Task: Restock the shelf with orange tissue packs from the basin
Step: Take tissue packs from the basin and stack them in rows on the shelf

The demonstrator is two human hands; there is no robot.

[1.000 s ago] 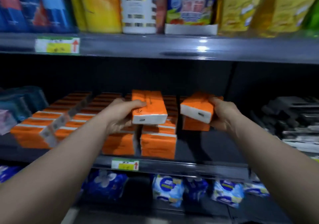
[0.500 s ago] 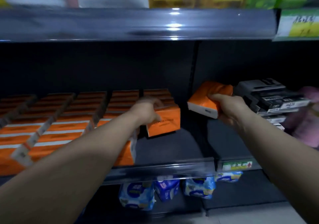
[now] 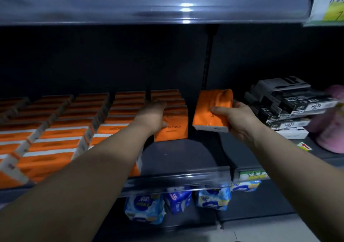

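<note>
Dark back panel (image 3: 111,59), pale floor (image 3: 270,231) below.

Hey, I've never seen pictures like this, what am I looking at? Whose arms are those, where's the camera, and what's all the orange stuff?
There is no machine here: those are a person's two bare arms, filmed by a wide-angle camera worn on their head, looking forward and down, so the arms seem to reach out from you. They stand at a shop shelf. The orange things are tissue packs, lined up in rows on its left part. The left hand grips the front pack of the rightmost row, which stands upright on the shelf. The right hand holds another orange pack in the air beside that row. Further right lie stacked black boxes, and blue packets sit on the shelf below.
</note>
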